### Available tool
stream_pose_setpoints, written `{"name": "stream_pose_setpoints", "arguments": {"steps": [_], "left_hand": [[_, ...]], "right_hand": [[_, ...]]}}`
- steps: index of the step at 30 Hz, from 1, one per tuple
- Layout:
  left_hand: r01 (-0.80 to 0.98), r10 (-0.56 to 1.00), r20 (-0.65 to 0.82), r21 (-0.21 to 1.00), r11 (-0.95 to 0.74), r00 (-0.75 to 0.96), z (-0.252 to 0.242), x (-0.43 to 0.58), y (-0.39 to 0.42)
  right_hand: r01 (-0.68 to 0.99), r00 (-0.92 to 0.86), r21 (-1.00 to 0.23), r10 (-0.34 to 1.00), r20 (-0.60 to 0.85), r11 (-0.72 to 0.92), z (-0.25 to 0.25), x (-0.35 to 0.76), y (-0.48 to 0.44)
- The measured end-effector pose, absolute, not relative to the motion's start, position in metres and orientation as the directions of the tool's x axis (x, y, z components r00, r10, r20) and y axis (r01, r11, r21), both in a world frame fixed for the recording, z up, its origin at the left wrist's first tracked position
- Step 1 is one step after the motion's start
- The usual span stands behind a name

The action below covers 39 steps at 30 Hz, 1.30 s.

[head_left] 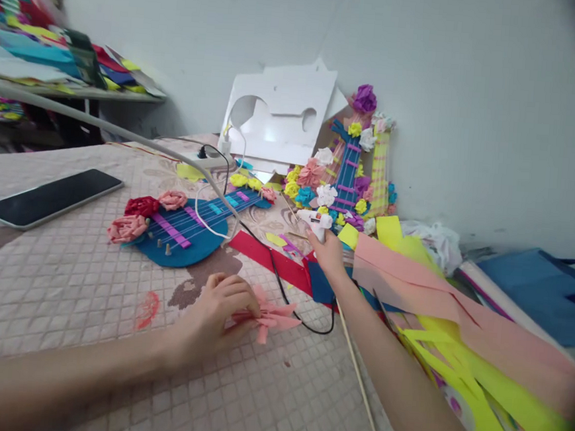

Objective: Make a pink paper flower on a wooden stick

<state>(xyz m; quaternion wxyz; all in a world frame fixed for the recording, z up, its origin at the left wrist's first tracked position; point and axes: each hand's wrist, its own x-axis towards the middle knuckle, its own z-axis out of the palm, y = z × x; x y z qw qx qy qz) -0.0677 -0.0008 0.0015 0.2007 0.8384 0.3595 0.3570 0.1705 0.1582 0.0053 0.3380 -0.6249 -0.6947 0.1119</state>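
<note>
My left hand [223,309] is closed, its fingers pinching a pink paper flower [277,317] with pointed, spread petals, low over the checked tablecloth. Farther off, my right hand [328,253] has its fingers around the handle of a white hot glue gun [317,220]. Part of the handle is hidden by the fingers. To the left of the glue gun lies a blue guitar-shaped craft [185,250] with strings, purple strips and paper roses [141,207] along its edge.
A phone [50,197] lies at the left. White cut boards [284,129] and flower-decorated guitar crafts [348,174] lean on the wall. Pink paper [407,278], yellow strips [477,396] and a thin stick [357,374] lie at the right. A black cord [277,278] crosses the table.
</note>
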Motion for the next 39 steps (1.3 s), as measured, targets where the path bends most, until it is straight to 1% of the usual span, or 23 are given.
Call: {"name": "stream_pose_setpoints", "arguments": {"steps": [6,12,15,17,18,19,21,24,29,35,39], "left_hand": [[0.459,0.761,0.405,0.621,-0.636,0.507,-0.003,-0.070,-0.001],[0.462,0.766,0.391,0.627,-0.628,0.511,-0.004,-0.069,-0.003],[0.464,0.760,0.387,0.619,-0.634,0.523,-0.005,-0.069,-0.003],[0.469,0.757,0.380,0.612,-0.637,0.532,-0.005,-0.068,-0.004],[0.471,0.754,0.378,0.607,-0.640,0.537,-0.005,-0.068,-0.004],[0.470,0.749,0.377,0.602,-0.645,0.546,-0.004,-0.067,-0.005],[0.465,0.737,0.376,0.593,-0.657,0.562,-0.003,-0.066,-0.006],[0.466,0.725,0.374,0.578,-0.670,0.579,-0.004,-0.064,-0.007],[0.480,0.726,0.370,0.565,-0.671,0.579,-0.008,-0.062,-0.005],[0.483,0.724,0.361,0.562,-0.672,0.587,-0.010,-0.062,-0.005],[0.485,0.741,0.362,0.581,-0.654,0.566,-0.012,-0.061,-0.007]], "right_hand": [[0.777,-0.039,-0.578,0.935,0.353,0.250,-0.021,0.161,0.179],[0.719,-0.015,-0.635,0.920,0.392,0.282,-0.020,0.178,0.174],[0.692,0.073,-0.669,0.897,0.436,0.269,-0.012,0.184,0.153],[0.677,0.114,-0.681,0.875,0.471,0.279,-0.004,0.182,0.123],[0.665,0.113,-0.683,0.863,0.492,0.302,0.000,0.179,0.104],[0.634,0.072,-0.688,0.859,0.507,0.353,0.003,0.175,0.083],[0.607,-0.094,-0.679,0.886,0.455,0.413,0.008,0.164,0.040],[0.612,-0.233,-0.657,0.894,0.382,0.440,0.007,0.149,-0.010],[0.600,-0.291,-0.649,0.883,0.368,0.468,-0.008,0.143,-0.030],[0.586,-0.289,-0.687,0.903,0.318,0.429,-0.011,0.140,-0.025],[0.596,-0.275,-0.698,0.917,0.288,0.397,-0.014,0.139,-0.027]]}}
